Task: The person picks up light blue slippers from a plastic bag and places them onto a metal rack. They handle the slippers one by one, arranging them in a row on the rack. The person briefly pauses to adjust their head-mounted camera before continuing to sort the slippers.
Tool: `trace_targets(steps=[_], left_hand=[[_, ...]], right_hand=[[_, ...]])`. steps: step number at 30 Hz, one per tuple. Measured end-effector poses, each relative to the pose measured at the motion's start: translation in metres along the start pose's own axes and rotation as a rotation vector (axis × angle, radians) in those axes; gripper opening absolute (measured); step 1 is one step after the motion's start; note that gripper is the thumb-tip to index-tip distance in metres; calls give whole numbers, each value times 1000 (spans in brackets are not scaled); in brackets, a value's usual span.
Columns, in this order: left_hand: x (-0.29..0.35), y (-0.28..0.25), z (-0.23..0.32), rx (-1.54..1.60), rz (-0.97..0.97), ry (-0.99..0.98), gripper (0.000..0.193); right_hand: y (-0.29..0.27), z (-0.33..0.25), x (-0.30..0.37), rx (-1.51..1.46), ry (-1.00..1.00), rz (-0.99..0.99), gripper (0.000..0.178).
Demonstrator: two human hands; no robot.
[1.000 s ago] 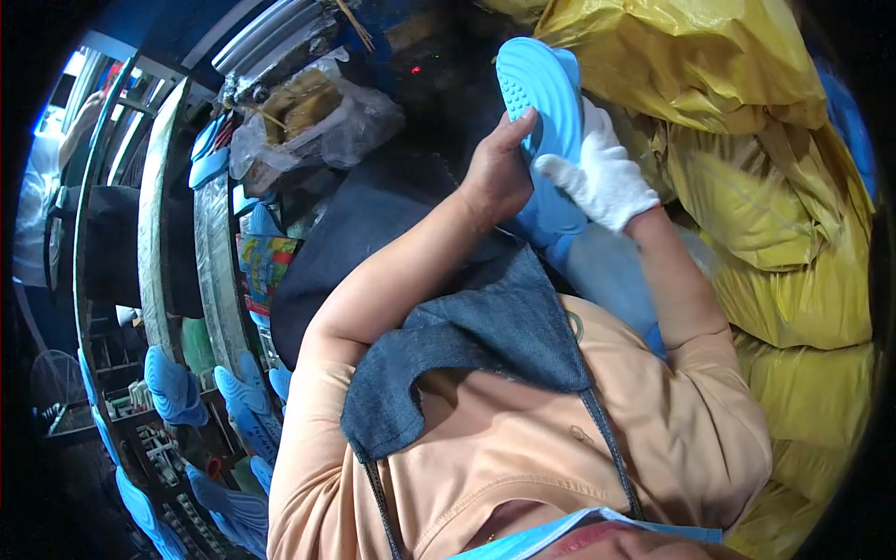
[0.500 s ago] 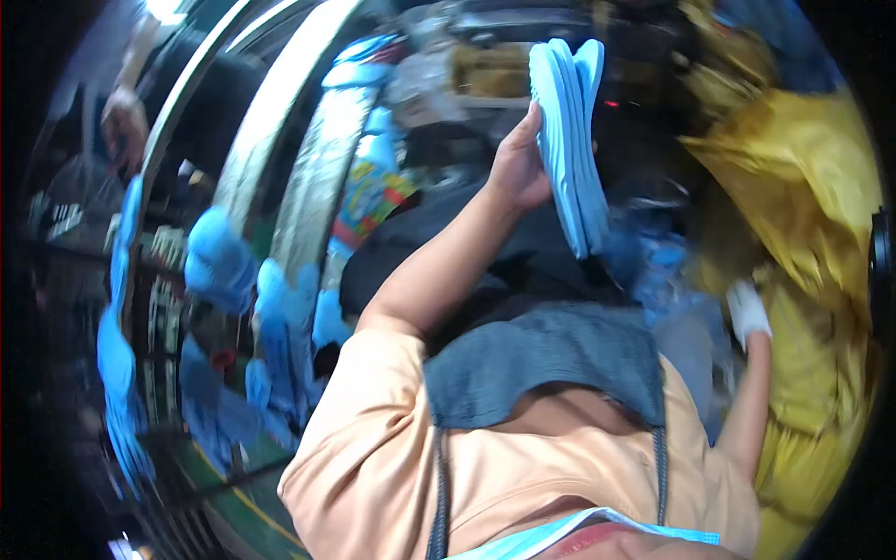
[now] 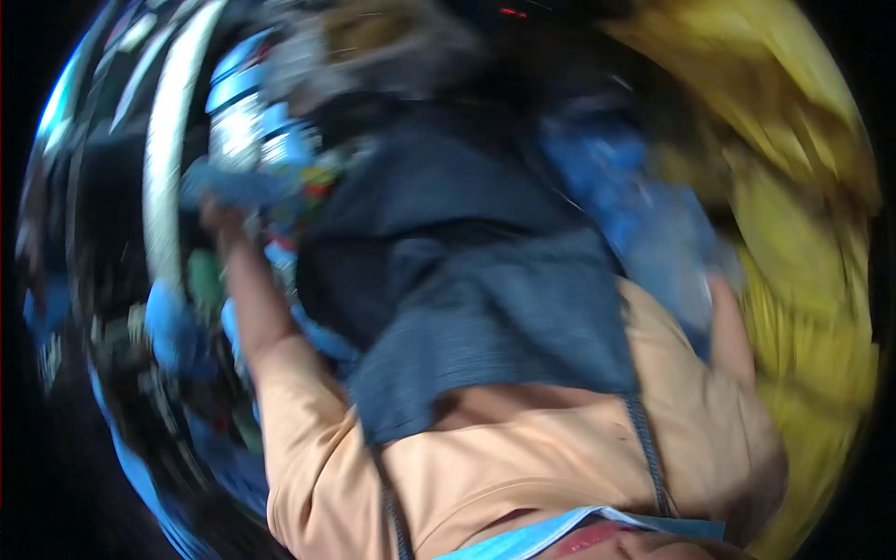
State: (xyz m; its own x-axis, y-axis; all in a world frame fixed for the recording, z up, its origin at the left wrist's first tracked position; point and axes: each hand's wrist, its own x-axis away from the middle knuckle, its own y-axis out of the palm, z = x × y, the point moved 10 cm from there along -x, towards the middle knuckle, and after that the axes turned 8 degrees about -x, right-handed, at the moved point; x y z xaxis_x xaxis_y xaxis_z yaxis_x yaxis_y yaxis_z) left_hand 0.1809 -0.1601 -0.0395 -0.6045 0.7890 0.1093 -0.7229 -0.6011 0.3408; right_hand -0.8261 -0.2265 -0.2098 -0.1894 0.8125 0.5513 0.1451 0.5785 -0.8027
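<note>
Left hand: the left hand (image 3: 219, 219) was stretched out to the person's left, up against a blurred blue thing (image 3: 229, 182), probably foam footwear; whether the fingers were spread or clamped on it could not be told through the blur.
Right hand: the right forearm (image 3: 733, 327) ran up toward a smeared pile of blue pieces (image 3: 635, 205); the hand itself was not made out, so its grip could not be told.
Landmark: a dark denim apron (image 3: 485, 317) lay over the lap, on a peach shirt (image 3: 485, 467).
Left of the apron: a pale curved rail (image 3: 163, 177) with more blue pieces hanging below it.
Right of the apron: yellow sacks (image 3: 803, 308).
Risk: judging by the heavy blur, the head was swinging fast; a reach made without a steady look could miss the rail or knock a hanging piece loose.
</note>
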Motion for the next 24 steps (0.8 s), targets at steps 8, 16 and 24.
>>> trace_targets(steps=[8,16,24], left_hand=[[67,-44,66,-1673,1154,-108,47],[103,133,58,-1289,200,688,23],[382,573,-140,-1127,-1539,983,57]], right_hand=[[67,-40,42,-739,141,-57,55],[-31,-106,54,-437,83,174,46],[-164,-106,75,21,-18,455,45]])
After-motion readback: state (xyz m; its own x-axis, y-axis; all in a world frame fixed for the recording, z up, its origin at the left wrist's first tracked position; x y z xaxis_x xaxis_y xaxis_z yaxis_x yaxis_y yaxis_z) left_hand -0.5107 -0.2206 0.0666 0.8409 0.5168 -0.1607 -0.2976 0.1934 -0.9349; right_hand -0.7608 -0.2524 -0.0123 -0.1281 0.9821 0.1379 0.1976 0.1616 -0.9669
